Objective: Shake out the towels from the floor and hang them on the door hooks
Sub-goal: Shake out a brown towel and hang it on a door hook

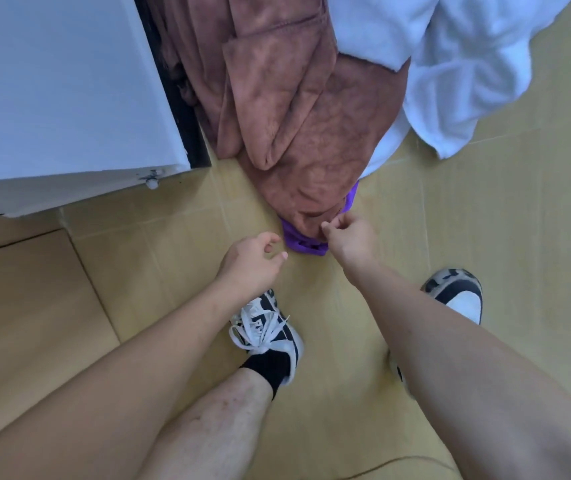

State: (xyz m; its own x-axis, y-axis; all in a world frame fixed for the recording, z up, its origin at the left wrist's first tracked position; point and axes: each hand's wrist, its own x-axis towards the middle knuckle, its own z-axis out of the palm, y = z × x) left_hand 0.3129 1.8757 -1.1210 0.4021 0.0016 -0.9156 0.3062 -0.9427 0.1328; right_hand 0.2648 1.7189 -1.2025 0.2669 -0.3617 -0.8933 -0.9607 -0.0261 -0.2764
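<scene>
Head view: right hand pinches the brown towel heaped on the floor; left hand loose, empty. Risk: purple cloth (underneath) snagging, lifting too.

Soft, even indoor light fills my view, bright on the yellow floor; shadows are faint. The white towel above it looks washed out, edges bow from wide-angle distortion, and detail is slightly soft.

Plush brown towel, fluffy white towel, smooth matt floor tiles.
</scene>
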